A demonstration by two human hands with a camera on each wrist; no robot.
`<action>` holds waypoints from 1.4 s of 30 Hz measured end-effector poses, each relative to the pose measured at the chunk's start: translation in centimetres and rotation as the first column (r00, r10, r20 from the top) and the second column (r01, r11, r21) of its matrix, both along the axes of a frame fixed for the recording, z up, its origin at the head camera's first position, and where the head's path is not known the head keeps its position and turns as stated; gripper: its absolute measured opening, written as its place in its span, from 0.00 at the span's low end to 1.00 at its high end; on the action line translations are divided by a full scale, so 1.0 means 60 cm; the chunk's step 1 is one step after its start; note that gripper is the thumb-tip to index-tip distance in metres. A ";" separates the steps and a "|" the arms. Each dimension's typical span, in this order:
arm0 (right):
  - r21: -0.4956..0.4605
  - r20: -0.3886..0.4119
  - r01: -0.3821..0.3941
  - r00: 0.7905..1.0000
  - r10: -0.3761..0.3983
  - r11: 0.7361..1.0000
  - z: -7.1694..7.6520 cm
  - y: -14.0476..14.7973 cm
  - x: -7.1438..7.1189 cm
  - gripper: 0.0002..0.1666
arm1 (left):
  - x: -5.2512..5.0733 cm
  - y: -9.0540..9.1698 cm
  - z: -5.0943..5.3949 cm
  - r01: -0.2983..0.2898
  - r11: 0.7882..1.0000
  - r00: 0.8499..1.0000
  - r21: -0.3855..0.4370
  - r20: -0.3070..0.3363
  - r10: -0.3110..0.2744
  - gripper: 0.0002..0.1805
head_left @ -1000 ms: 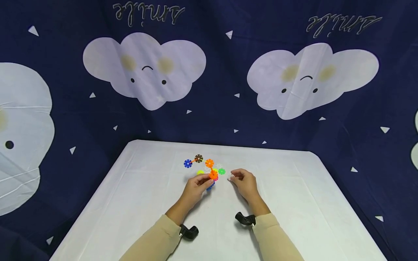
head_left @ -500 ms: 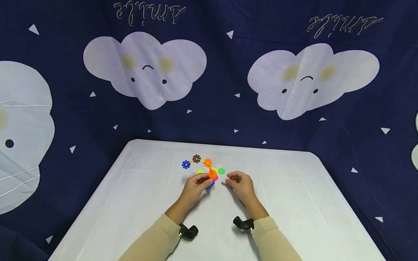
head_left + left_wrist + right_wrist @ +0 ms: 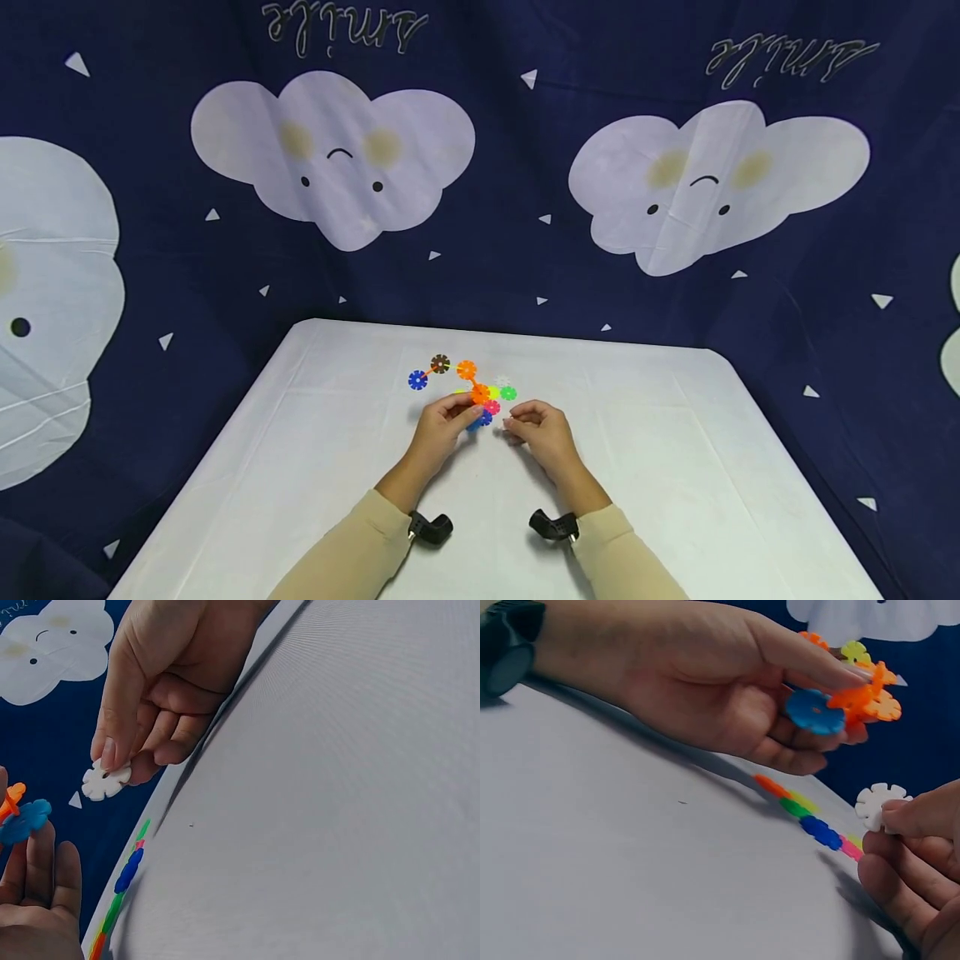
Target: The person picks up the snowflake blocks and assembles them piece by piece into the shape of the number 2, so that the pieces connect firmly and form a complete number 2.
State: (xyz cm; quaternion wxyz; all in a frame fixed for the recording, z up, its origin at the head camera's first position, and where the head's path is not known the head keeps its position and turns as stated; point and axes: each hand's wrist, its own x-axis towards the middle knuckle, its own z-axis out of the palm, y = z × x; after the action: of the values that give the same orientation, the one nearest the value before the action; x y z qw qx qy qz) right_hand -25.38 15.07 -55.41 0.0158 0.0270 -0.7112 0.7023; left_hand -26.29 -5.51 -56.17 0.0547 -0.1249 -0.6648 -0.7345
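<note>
My left hand (image 3: 438, 429) pinches a joined chain of notched plastic snowflake discs between thumb and fingers. An orange disc (image 3: 481, 393) is at the fingertips, and the chain reaches up and left through another orange disc (image 3: 467, 369) and a brown disc (image 3: 440, 364) to a blue disc (image 3: 417, 380). A light blue disc (image 3: 815, 711) shows by the same fingers in the right wrist view. To the right, my right hand (image 3: 546, 435) pinches one white snowflake disc (image 3: 103, 784) by its edge. A gap separates this disc from the chain.
Several loose discs lie on the white table (image 3: 660, 467) just beyond the hands, among them a green disc (image 3: 508, 393), a pink disc (image 3: 492, 407) and a dark blue disc (image 3: 485, 418). Behind the table hangs a navy cloth (image 3: 525, 250) printed with clouds.
My right hand has moved left and a little nearer to me, bringing the white disc closer to the left hand. The left hand has shifted slightly left with the chain.
</note>
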 end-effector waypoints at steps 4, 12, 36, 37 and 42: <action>-0.031 0.021 -0.054 0.998 0.055 0.998 0.001 -0.011 0.011 0.11 | 0.000 -0.002 0.003 -0.013 1.000 1.000 0.021 0.015 0.013 0.14; -0.144 0.051 -0.154 0.985 0.163 0.977 0.000 -0.029 0.029 0.11 | -0.003 -0.001 0.004 -0.027 0.998 0.999 0.060 0.038 0.025 0.12; -0.434 0.164 -0.215 0.936 0.311 0.875 0.002 -0.045 0.042 0.09 | 0.005 0.000 0.011 0.066 0.976 0.998 0.207 -0.005 -0.066 0.14; -0.450 0.166 -0.216 0.933 0.319 0.867 0.002 -0.045 0.042 0.10 | 0.006 0.000 0.011 0.070 0.974 0.998 0.217 -0.008 -0.070 0.14; -0.522 0.144 -0.252 0.915 0.376 0.815 0.001 -0.043 0.043 0.14 | 0.006 0.001 0.010 0.100 0.959 0.995 0.264 -0.017 -0.099 0.13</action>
State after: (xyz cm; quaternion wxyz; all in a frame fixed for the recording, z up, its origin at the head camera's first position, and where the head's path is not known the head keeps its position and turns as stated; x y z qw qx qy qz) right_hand -22.80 12.48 -55.38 -0.1810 0.0547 -0.4901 0.8509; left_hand -25.96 -5.46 -55.55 0.0351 -0.1509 -0.5535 -0.8183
